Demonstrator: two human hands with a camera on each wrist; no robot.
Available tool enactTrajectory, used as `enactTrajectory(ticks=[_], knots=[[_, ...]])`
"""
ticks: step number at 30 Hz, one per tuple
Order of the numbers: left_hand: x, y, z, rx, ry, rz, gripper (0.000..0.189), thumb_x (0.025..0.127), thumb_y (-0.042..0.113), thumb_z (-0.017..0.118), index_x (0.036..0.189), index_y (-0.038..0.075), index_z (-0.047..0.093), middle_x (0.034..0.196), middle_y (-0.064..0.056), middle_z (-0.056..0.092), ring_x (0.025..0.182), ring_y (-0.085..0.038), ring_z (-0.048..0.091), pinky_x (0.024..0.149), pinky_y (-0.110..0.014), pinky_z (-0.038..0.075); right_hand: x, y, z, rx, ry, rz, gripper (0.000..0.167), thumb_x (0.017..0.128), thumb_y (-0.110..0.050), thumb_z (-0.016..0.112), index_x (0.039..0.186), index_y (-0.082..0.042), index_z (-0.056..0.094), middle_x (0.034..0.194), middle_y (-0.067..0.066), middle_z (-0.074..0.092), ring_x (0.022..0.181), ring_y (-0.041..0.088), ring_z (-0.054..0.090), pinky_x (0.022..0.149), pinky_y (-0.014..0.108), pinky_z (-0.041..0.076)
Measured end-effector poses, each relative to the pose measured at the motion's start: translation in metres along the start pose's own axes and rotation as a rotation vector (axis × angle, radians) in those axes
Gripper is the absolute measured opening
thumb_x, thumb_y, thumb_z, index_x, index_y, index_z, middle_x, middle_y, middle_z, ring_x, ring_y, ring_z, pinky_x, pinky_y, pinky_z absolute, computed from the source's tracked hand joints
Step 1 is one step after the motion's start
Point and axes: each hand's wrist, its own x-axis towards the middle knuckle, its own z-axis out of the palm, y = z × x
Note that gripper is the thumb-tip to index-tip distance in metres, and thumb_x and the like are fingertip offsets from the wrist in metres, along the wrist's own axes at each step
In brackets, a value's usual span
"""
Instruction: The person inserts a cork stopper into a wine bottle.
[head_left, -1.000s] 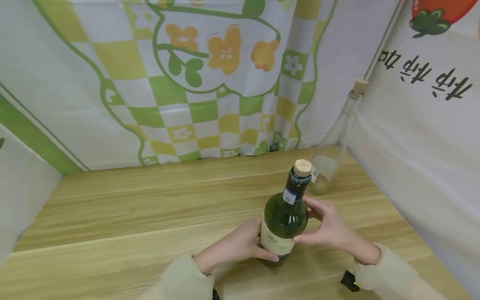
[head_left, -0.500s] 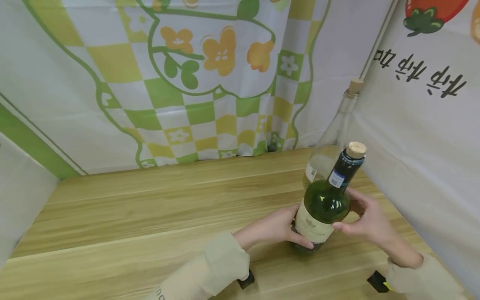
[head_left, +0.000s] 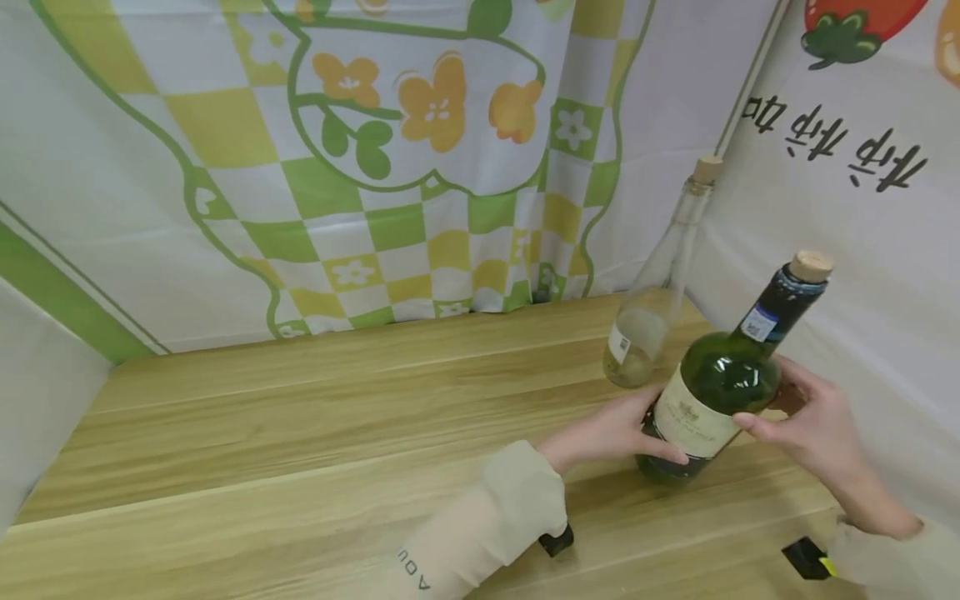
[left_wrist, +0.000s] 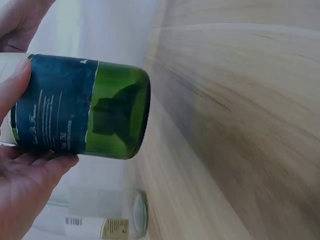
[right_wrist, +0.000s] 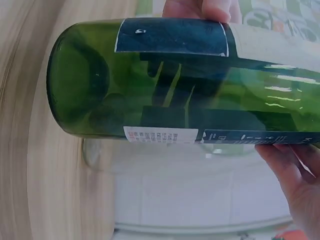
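Both hands hold a green wine bottle (head_left: 731, 371) with a cork in its neck and a cream label, its top leaning to the right. My left hand (head_left: 618, 431) grips it low, thumb across the label's lower edge. Higher up on the right side, my right hand (head_left: 813, 417) grips the bottle, thumb on the label and fingers hidden behind the glass. In the left wrist view the bottle's base (left_wrist: 120, 110) hangs a little above the wooden table. The right wrist view shows the green glass (right_wrist: 150, 80) with a dark band and a small white sticker.
A clear corked bottle (head_left: 645, 325) stands at the table's back right, just behind the left hand. The wooden table (head_left: 300, 433) ends at a patterned curtain (head_left: 420, 242) behind and a white printed wall cloth (head_left: 847, 217) on the right.
Both hands have carried the green bottle to the right, and it now leans further right. The clear bottle, partly covered by it half a second ago, shows again.
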Motion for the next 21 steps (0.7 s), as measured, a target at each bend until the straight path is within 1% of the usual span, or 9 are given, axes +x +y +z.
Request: enactTrajectory(ticks=[4,9,11,14,15,18,19,21], knots=[[0.011,0.004,0.007,0.014,0.058,-0.031,0.067,0.076,0.024,0.075,0.131,0.011,0.041,0.119,0.005,0.054,0.108,0.002,0.047,0.09,-0.013,0.038,0.0,0.008,-0.01,-0.078,0.045,0.083,0.078,0.055,0.02,0.071,0.107,-0.035,0.054,0.085,-0.022,0.059,0.063,-0.005,0.054,0.053,0.008,0.045],[0.026,0.005,0.017,0.038,0.117,-0.044,0.067,0.078,0.024,0.073,0.134,0.01,0.04,0.124,0.004,0.053,0.112,0.0,0.046,0.09,-0.011,0.036,0.0,0.016,-0.018,-0.09,0.068,0.164,0.069,0.062,0.017,0.071,0.104,-0.035,0.055,0.082,-0.022,0.059,0.062,-0.006,0.056,0.052,0.009,0.046],[0.031,0.004,0.022,0.043,0.144,-0.057,0.065,0.079,0.024,0.072,0.134,0.009,0.041,0.125,0.003,0.053,0.113,-0.001,0.047,0.09,-0.01,0.036,0.0,0.019,-0.019,-0.106,0.075,0.189,0.064,0.065,0.015,0.071,0.104,-0.033,0.055,0.082,-0.023,0.058,0.062,-0.008,0.056,0.052,0.008,0.046],[0.039,0.003,0.028,0.071,0.2,-0.092,0.062,0.08,0.023,0.071,0.133,0.009,0.042,0.126,0.002,0.052,0.114,-0.003,0.047,0.091,-0.011,0.036,0.001,0.024,-0.02,-0.142,0.085,0.225,0.055,0.068,0.009,0.072,0.109,-0.024,0.057,0.085,-0.027,0.056,0.065,-0.011,0.056,0.054,0.007,0.046],[0.041,0.002,0.03,0.089,0.221,-0.1,0.061,0.08,0.023,0.071,0.132,0.01,0.043,0.126,0.002,0.053,0.114,-0.003,0.047,0.091,-0.012,0.036,0.001,0.025,-0.02,-0.147,0.089,0.234,0.053,0.069,0.007,0.073,0.112,-0.019,0.057,0.086,-0.028,0.056,0.067,-0.011,0.056,0.055,0.007,0.046],[0.047,0.002,0.035,0.137,0.264,-0.121,0.058,0.08,0.022,0.07,0.131,0.01,0.045,0.125,0.003,0.054,0.113,-0.004,0.048,0.092,-0.012,0.036,0.002,0.031,-0.019,-0.131,0.107,0.249,0.053,0.071,0.007,0.072,0.119,-0.008,0.056,0.092,-0.029,0.055,0.075,-0.012,0.056,0.06,0.006,0.046],[0.048,0.001,0.037,0.142,0.27,-0.123,0.057,0.08,0.021,0.07,0.131,0.01,0.045,0.124,0.003,0.055,0.113,-0.004,0.048,0.092,-0.013,0.036,0.001,0.033,-0.018,-0.124,0.115,0.248,0.053,0.071,0.007,0.072,0.119,-0.008,0.056,0.093,-0.029,0.055,0.077,-0.012,0.055,0.061,0.006,0.046],[0.051,0.0,0.04,0.155,0.272,-0.123,0.057,0.081,0.02,0.07,0.131,0.011,0.045,0.123,0.002,0.055,0.113,-0.005,0.048,0.092,-0.013,0.036,0.001,0.037,-0.018,-0.098,0.131,0.247,0.055,0.07,0.01,0.071,0.119,-0.012,0.057,0.095,-0.028,0.056,0.082,-0.011,0.055,0.062,0.006,0.046]])
